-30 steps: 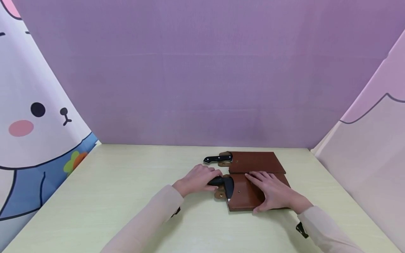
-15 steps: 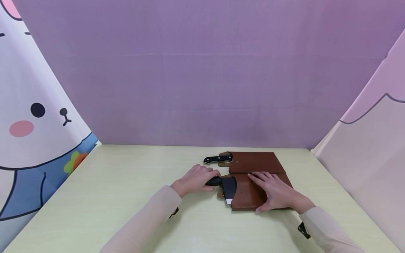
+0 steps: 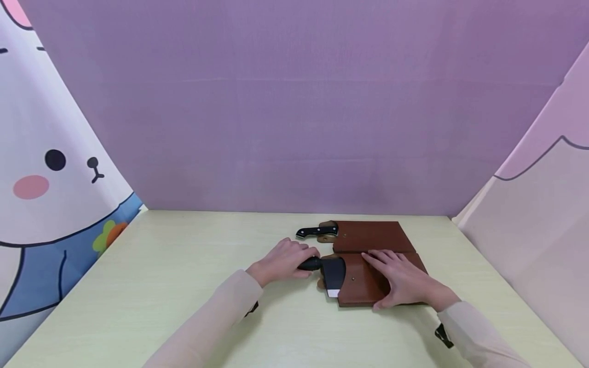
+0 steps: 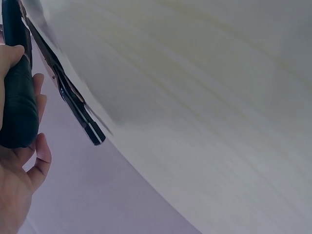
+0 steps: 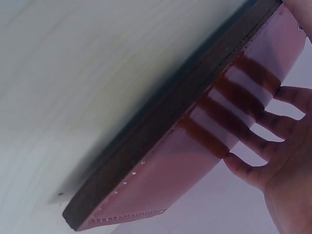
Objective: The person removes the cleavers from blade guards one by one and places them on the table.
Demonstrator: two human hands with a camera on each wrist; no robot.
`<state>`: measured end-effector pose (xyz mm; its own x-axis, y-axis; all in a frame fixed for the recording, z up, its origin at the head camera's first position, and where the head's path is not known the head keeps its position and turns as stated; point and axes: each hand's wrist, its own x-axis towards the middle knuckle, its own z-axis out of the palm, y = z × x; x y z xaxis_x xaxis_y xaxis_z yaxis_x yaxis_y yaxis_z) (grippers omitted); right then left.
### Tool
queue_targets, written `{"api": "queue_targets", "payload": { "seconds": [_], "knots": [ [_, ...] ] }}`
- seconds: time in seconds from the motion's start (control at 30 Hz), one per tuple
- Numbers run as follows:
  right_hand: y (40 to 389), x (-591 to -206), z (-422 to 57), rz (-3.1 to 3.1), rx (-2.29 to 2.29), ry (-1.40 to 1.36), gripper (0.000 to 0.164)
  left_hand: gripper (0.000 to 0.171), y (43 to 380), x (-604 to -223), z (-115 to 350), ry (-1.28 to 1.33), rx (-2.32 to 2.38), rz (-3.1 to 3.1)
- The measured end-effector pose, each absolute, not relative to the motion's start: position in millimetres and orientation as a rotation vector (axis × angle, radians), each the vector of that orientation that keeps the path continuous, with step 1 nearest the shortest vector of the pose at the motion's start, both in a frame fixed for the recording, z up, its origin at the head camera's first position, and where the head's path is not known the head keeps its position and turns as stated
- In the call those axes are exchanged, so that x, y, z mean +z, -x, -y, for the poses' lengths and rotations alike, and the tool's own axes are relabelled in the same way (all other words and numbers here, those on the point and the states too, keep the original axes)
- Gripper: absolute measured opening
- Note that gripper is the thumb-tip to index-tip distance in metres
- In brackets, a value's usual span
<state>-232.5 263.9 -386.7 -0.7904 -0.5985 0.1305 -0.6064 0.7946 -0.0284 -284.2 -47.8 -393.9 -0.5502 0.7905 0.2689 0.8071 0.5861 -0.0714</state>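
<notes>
A cleaver (image 3: 333,276) with a black handle and dark blade lies mostly inside a brown leather sheath (image 3: 361,289). Only a strip of blade with a pale lower edge shows at the sheath's left mouth. My left hand (image 3: 286,260) grips the handle (image 4: 18,102), fingers wrapped about it. On top of the sheath rests my right hand (image 3: 402,278), fingers spread toward its far side and thumb near its front edge. In the right wrist view those fingertips touch the glossy leather (image 5: 175,165). The blade's far part is hidden in the sheath.
Just behind, a second brown sheath (image 3: 368,235) lies against the first. A black riveted knife handle (image 3: 317,231) sticks out of its left end. Pale wooden tabletop (image 3: 184,266) surrounds them, with a purple cloth backdrop (image 3: 294,112) at the back edge.
My left hand has shifted slightly left with the cleaver, and more blade shows at the sheath's mouth. The front sheath and my right hand have slid a little right.
</notes>
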Motion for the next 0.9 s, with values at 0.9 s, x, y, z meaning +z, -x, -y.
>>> {"api": "queue_targets", "payload": {
  "seconds": [0.9],
  "knots": [
    [231.6,-390.3,-268.9,2.837,0.133,-0.988,0.11,0.035,283.6,-392.7,56.0,1.306,-0.105,2.56]
  ]
}}
